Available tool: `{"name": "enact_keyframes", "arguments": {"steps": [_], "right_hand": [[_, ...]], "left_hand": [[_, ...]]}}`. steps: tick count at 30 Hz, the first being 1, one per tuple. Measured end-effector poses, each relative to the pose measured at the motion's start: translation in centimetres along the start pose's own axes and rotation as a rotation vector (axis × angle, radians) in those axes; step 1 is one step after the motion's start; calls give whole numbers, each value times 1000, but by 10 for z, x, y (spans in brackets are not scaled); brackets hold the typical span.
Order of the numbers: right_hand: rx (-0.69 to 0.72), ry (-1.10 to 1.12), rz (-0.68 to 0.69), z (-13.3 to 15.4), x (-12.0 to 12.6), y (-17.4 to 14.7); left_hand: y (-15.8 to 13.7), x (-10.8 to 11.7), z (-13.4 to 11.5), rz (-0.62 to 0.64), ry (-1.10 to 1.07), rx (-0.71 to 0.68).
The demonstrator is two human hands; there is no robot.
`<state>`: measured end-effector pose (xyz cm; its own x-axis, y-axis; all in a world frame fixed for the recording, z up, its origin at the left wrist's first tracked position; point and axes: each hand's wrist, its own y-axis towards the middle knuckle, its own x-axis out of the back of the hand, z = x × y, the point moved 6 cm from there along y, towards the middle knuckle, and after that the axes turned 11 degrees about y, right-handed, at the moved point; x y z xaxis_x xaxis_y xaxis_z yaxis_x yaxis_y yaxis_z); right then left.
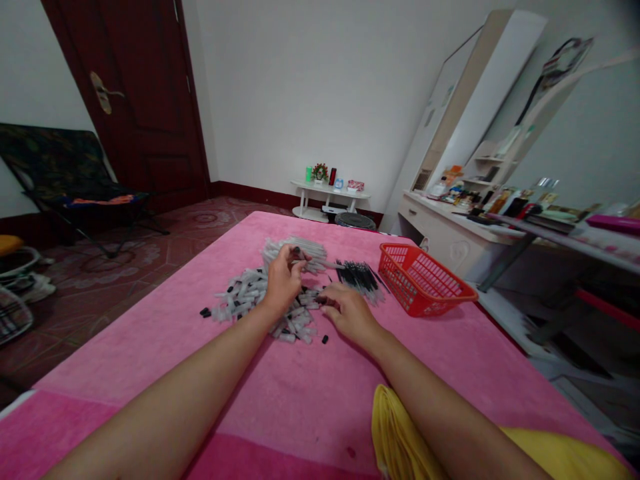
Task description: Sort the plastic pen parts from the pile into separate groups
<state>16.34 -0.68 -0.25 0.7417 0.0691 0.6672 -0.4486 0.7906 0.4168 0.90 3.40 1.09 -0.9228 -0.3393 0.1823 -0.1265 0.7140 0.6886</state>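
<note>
My left hand (285, 277) is closed around a slim clear pen barrel, its dark end showing at the fingertips. To the right, my right hand (350, 315) is lowered with its fingers pinched at the edge of a heap of pen caps (243, 293), translucent with some black parts. A dark bit shows at those fingertips, too small to name. Behind my left hand lies a stack of clear pen barrels (275, 248). Black pen refills (359, 277) lie in a bunch beyond my right hand. One small black piece (325, 339) sits apart on the pink cloth (280, 400).
A red plastic basket (425, 283) stands on the right of the cloth. Yellow fabric (400, 433) lies under my right forearm. Further off are a low white table (330, 190), a cluttered dresser (450, 213) and a camouflage folding chair (60, 167).
</note>
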Motion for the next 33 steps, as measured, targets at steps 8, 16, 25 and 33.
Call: {"name": "enact_keyframes", "arguments": {"steps": [8,16,25,33], "right_hand": [[32,-144,159,4,-9,-5],[-68,-268,143,-1,-19,0],[-42,-312,202,5,-18,-6],[31,-396,317,23,-16,-14]], "left_hand": [[-2,-5,23,-57,-461,410],[-6,-9,34,-72,-625,502],[-6,-13,34,-48,-646,502],[-6,-10,26,-58,-658,537]]}}
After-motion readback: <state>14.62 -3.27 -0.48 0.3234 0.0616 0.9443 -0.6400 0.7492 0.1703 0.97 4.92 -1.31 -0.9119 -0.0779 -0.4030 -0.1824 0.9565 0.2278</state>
